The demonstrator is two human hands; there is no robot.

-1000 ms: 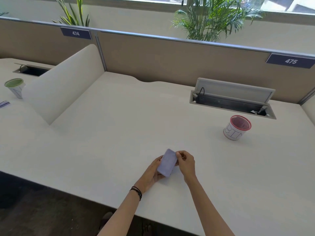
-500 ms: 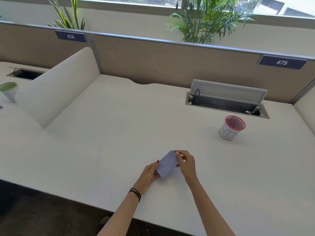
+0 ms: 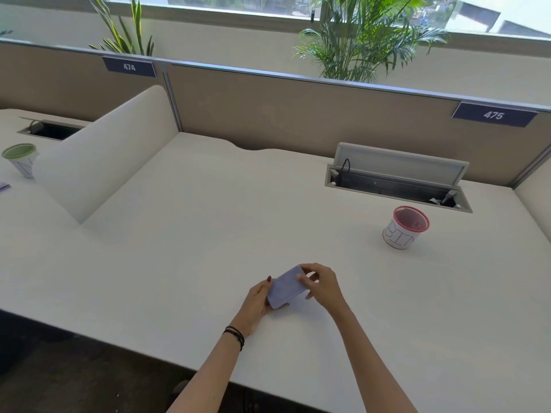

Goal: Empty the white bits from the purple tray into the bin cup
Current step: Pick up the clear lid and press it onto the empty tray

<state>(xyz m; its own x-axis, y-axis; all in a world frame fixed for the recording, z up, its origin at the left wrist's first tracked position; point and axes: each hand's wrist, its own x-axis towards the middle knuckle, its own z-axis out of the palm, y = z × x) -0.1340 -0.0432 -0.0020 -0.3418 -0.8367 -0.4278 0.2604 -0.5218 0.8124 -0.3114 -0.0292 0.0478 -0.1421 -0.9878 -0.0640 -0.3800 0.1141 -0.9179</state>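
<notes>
The purple tray (image 3: 285,287) is a small rounded rectangle held just above the white desk (image 3: 190,234), tilted with its underside toward me. My left hand (image 3: 255,302) grips its near left end. My right hand (image 3: 323,286) pinches its far right end with the fingertips. No white bits show; the tray's inside is hidden. The bin cup (image 3: 405,228), white with a red rim and "BIN" written on it, stands upright well to the right and farther back, apart from both hands.
An open cable hatch (image 3: 396,181) with its lid raised lies behind the bin cup. A curved white divider (image 3: 98,156) stands at left, with a green-rimmed cup (image 3: 21,158) beyond it. A brown partition (image 3: 268,114) closes the back. The desk's front edge runs close below my forearms.
Both hands have turned the tray a little, its far end lifting and swinging right. My right fingers have shifted along that end. The bin cup has stayed put.
</notes>
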